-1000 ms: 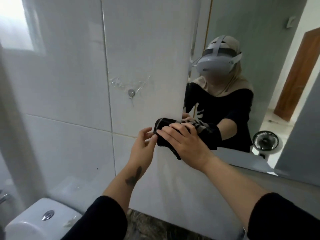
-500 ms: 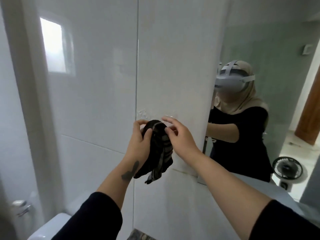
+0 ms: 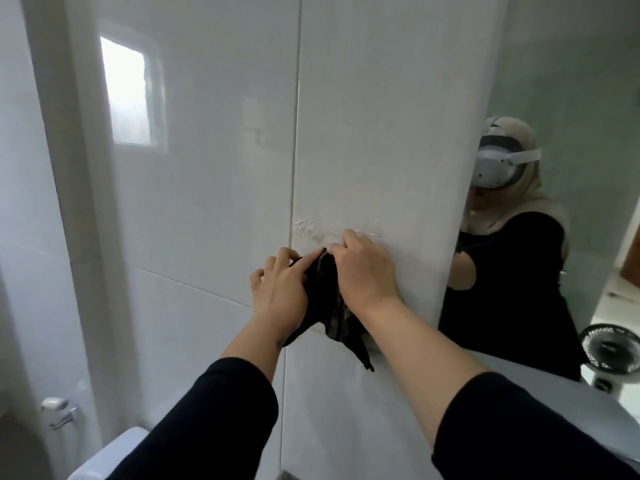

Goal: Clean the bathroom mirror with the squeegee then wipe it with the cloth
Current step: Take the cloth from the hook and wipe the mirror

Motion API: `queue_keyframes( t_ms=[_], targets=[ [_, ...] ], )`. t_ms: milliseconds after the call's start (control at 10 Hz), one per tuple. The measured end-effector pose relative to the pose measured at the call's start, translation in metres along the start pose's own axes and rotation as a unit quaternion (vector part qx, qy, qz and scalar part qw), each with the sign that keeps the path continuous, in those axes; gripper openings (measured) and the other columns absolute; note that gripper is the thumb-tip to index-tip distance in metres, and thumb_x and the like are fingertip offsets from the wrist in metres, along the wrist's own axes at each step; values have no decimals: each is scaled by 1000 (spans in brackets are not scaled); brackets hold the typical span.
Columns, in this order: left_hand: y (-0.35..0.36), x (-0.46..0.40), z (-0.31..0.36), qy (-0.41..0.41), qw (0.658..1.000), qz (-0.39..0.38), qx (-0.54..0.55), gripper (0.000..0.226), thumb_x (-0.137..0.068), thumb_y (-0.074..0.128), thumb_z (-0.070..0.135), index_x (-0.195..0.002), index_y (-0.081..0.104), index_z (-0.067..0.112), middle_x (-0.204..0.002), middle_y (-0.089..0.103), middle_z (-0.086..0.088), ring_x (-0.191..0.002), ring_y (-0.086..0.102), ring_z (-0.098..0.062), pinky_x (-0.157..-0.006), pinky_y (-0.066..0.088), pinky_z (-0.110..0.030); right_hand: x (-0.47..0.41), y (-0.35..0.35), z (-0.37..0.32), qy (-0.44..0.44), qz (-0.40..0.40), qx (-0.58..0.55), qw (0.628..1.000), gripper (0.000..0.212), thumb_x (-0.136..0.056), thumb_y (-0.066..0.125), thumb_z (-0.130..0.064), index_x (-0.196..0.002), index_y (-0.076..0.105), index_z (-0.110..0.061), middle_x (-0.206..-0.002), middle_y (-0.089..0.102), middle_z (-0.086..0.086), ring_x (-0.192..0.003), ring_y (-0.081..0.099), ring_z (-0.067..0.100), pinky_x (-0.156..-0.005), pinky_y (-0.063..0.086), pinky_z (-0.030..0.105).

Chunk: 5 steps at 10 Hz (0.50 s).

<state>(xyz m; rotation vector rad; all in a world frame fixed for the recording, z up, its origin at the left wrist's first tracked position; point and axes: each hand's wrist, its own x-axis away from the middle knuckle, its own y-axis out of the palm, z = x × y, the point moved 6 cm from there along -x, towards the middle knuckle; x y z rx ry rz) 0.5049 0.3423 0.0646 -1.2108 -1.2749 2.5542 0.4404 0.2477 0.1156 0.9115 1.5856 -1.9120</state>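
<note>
White-tiled bathroom wall (image 3: 207,168) straight ahead, glossy, with a vertical grout seam just left of the fingertips.

Dark cloth (image 3: 329,299) pinned up against the tile between both hands, bunched at the top and trailing down to a loose point below the right wrist. Held high at its upper edge, most likely to hook or hang it on the clear adhesive patch (image 3: 332,230) stuck to the tile just above the fingertips; any hook there hidden behind the right hand. Judged a hanging-up step, so the wiping looks finished or paused.

Left hand (image 3: 280,289): fingers (image 3: 291,258) nearly straight and close together, pressing the cloth's left edge toward the right hand, palm lying over the fabric. Right hand (image 3: 363,271): fingers (image 3: 337,249) curled in a tight pinch on the top fold, tips meeting the left fingertips, knuckles touching or almost touching the wall.

Mirror (image 3: 554,98) well to the right of both hands, past the tiled corner, showing a reflected figure and a small fan (image 3: 609,348). No squeegee visible. Toilet tank (image 3: 114,452) far below and left of the left hand.
</note>
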Motion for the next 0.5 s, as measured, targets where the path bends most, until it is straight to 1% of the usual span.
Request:
queue_keyframes(
  t_ms=[100,200,300,400,500],
  targets=[
    [8,8,2,-7,1000,6,3,57,-91,43,17,-141,36,44,-135,36,5,-122,34,-19,-101,29,-36,6,10,0,42,17,16,999,10,-68,71,-5,-73,71,-14,-73,63,6,-71,63,29,-60,45,33],
    [12,8,10,-25,996,-30,86,54,-90,41,18,-140,38,38,-126,48,6,-115,49,-19,-99,38,-40,9,12,1,86,7,-40,995,26,-91,47,-11,-106,67,-19,-105,64,4,-105,55,28,-82,40,38],
    [18,13,13,-49,988,-97,114,56,-90,36,19,-144,31,36,-130,51,3,-115,53,-23,-100,39,-46,19,16,6,109,-57,-55,991,40,-95,39,-13,-132,50,-25,-122,56,3,-115,47,26,-91,35,36],
    [12,25,14,-52,987,-135,73,67,-90,34,15,-151,10,29,-154,26,2,-141,24,-22,-115,15,-55,35,12,7,130,-90,-141,977,58,-94,42,-11,-146,31,-32,-128,47,4,-119,40,26,-96,35,37],
    [2,60,19,-53,990,-117,54,71,-93,38,17,-151,0,28,-160,-1,5,-146,1,-18,-116,5,-55,86,-5,5,152,-81,-163,972,62,-92,48,-14,-147,28,-35,-137,40,3,-123,39,25,-97,37,38]
  ],
)
